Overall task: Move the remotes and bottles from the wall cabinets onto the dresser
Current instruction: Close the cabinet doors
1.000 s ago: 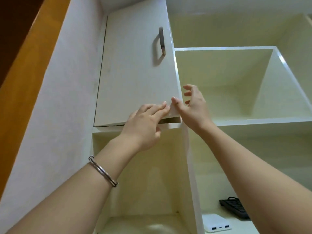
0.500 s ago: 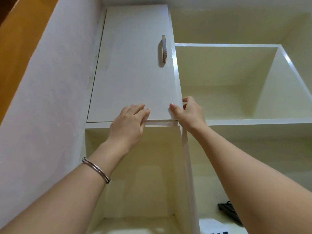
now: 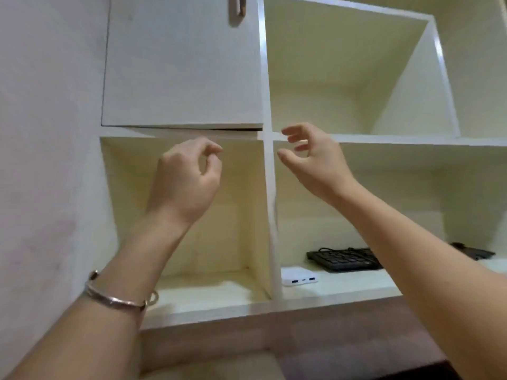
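Observation:
The white cabinet door (image 3: 181, 64) at the upper left is shut, its brown handle (image 3: 240, 6) at the top edge. My left hand (image 3: 186, 182) hangs just below the door, fingers loosely curled, holding nothing. My right hand (image 3: 312, 160) is in front of the vertical divider (image 3: 267, 204), fingers apart and empty. No bottles show. A dark flat object (image 3: 473, 253) that could be a remote lies on the lower right shelf, partly hidden by my right arm.
A black keyboard (image 3: 343, 259) and a white power bank (image 3: 300, 277) lie on the lower right shelf. The open cubbies (image 3: 343, 86) above and at lower left (image 3: 205, 292) hold nothing. A brown surface (image 3: 301, 338) runs below the cabinets; a wall (image 3: 49, 133) stands left.
The cabinet door went from slightly ajar to shut. Both hands have come off its lower edge and dropped below it. The view has tilted down, showing the lower shelf.

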Demonstrator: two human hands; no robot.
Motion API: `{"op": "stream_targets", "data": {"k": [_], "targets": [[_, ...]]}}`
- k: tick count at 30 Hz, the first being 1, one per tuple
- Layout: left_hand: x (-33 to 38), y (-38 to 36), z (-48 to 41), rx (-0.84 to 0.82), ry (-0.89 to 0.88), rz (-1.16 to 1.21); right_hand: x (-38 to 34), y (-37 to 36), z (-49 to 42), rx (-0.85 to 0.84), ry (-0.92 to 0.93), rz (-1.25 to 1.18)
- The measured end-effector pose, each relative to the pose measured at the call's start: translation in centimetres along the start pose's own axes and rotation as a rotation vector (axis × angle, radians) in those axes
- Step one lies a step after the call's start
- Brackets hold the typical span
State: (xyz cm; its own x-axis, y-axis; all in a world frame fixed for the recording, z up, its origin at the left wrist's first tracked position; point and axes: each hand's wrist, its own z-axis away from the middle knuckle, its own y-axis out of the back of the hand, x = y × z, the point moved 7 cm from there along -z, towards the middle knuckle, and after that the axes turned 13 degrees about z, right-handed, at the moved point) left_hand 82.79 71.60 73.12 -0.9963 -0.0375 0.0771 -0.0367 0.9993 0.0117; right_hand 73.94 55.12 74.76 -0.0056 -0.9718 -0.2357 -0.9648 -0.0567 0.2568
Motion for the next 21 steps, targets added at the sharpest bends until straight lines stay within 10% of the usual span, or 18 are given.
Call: {"op": "stream_targets", "data": {"k": [11, 21], "targets": [[1.1, -7.5, 38.1, -0.763, 0.917, 0.656, 13.8, 8.2, 42.9, -0.418, -0.886, 0.246], [12.5, -3.7, 70.9, -1.735, 1.330, 0.701, 3.7, 22.8, 76.7, -0.399, -1.796, 0.450]]}}
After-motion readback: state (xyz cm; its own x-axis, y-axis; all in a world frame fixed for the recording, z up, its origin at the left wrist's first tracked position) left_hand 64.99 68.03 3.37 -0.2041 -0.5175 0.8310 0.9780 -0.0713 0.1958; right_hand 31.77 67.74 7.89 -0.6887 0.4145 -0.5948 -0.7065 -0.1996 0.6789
